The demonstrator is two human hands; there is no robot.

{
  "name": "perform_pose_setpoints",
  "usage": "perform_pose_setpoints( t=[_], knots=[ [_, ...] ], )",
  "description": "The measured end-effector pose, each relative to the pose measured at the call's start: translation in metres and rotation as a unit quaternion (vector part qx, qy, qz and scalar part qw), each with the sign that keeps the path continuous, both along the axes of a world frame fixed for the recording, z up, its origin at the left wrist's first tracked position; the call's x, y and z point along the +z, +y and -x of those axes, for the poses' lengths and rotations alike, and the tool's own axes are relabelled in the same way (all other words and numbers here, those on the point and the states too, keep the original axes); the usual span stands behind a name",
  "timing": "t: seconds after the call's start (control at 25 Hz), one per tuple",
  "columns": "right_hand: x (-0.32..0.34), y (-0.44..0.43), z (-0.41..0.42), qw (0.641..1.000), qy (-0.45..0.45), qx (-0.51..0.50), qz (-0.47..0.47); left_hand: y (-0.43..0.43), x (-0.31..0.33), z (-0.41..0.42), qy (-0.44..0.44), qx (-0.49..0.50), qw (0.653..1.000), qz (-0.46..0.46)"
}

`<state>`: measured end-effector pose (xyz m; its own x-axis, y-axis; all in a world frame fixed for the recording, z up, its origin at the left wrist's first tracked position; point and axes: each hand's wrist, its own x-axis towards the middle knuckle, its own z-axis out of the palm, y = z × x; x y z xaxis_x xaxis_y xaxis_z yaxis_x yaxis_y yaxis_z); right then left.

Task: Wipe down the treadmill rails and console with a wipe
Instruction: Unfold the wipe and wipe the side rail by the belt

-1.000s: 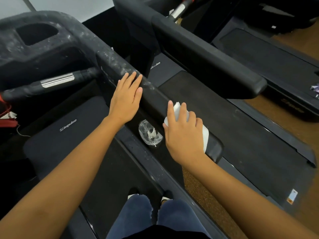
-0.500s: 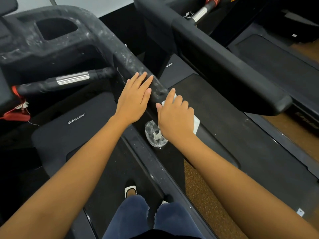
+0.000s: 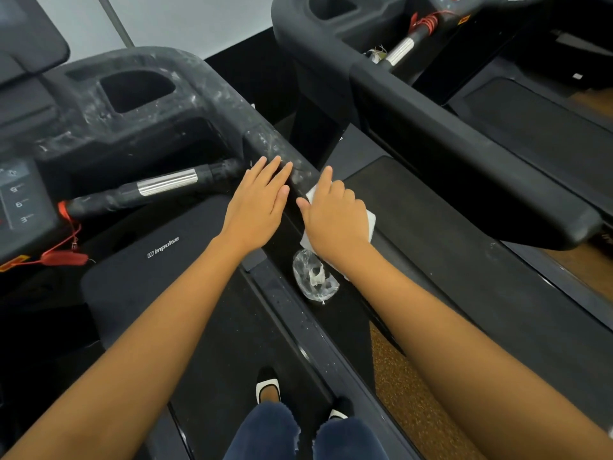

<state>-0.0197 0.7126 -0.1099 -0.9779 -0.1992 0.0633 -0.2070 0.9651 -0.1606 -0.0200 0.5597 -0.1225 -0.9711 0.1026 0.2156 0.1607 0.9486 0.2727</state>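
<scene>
- Head view: left hand [image 3: 257, 207] lies flat, fingers straight, on the treadmill rail [image 3: 282, 149], holding nothing.
- Right hand [image 3: 335, 222], at 3 o'clock of it, holds the wipe [image 3: 371, 224] against the rail, fingers curled over it.
- Change: within the last second the wipe has travelled up the rail from its near end.
- Judgement: the lower rail appears covered. The dusty stretch and the console [image 3: 132, 104] at 10 o'clock remain to be wiped.

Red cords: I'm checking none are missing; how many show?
2. The near cord hangs below the left console; the far cord coils at the next treadmill's bar, top right. More may be hidden.
</scene>
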Motion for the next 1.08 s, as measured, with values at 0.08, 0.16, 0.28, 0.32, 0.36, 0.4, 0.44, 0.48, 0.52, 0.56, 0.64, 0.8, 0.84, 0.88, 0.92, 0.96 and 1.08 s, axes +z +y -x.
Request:
perform_pose_setpoints(
  t=[0.08,0.16,0.28,0.32,0.36,0.4,0.44,0.48,0.52,0.56,0.64,0.8,0.84,0.88,0.92,0.96,1.08],
  knots=[
    [0.001,0.027,-0.028,0.999,-0.012,-0.033,0.033,0.002,0.001,0.002,-0.002,-0.002,1.000,-0.006],
    [-0.001,0.058,-0.057,0.998,-0.010,-0.050,0.021,0.003,0.002,0.005,-0.004,-0.007,1.000,-0.010],
    [-0.005,0.062,-0.071,0.997,0.021,-0.067,-0.042,-0.001,0.003,0.009,-0.004,-0.016,1.000,-0.013],
    [-0.004,0.053,-0.063,0.996,0.023,-0.080,-0.045,-0.003,0.004,0.011,-0.004,-0.019,1.000,-0.014],
    [-0.002,0.042,-0.050,0.995,0.011,-0.091,-0.035,-0.005,0.004,0.012,-0.005,-0.021,1.000,-0.015],
    [0.001,0.030,-0.035,0.995,-0.006,-0.101,-0.021,-0.007,0.004,0.014,-0.007,-0.021,1.000,-0.017],
    [0.002,0.017,-0.018,0.994,-0.022,-0.105,0.001,-0.010,0.004,0.016,-0.008,-0.022,1.000,-0.018],
    [0.001,0.005,-0.001,0.994,-0.030,-0.102,0.030,-0.012,0.004,0.018,-0.009,-0.022,1.000,-0.019],
    [0.000,-0.006,0.014,0.993,-0.037,-0.099,0.060,-0.014,0.004,0.021,-0.011,-0.021,1.000,-0.019],
    [0.000,-0.017,0.028,0.991,-0.043,-0.096,0.084,-0.016,0.004,0.023,-0.012,-0.021,1.000,-0.017],
    [0.004,-0.032,0.040,0.992,-0.044,-0.083,0.088,-0.018,0.003,0.027,-0.013,-0.023,1.000,-0.016],
    [0.005,0.005,0.003,0.999,-0.004,-0.047,0.020,-0.020,0.003,0.030,-0.016,-0.034,0.999,-0.037],
    [0.003,0.022,-0.014,0.999,0.013,-0.051,0.004,-0.020,0.002,0.030,-0.018,-0.036,0.998,-0.044],
    [0.003,0.034,-0.030,0.998,0.020,-0.053,-0.018,-0.021,0.002,0.029,-0.018,-0.037,0.998,-0.049],
    [0.001,0.040,-0.042,0.998,0.024,-0.054,-0.038,-0.022,0.001,0.029,-0.016,-0.038,0.998,-0.051],
    [-0.002,0.040,-0.047,0.996,0.027,-0.060,-0.055,-0.023,0.001,0.029,-0.015,-0.041,0.998,-0.052],
    [-0.004,0.012,-0.023,0.993,0.048,-0.086,-0.064,-0.027,0.001,0.032,-0.016,-0.047,0.997,-0.056]
  ],
)
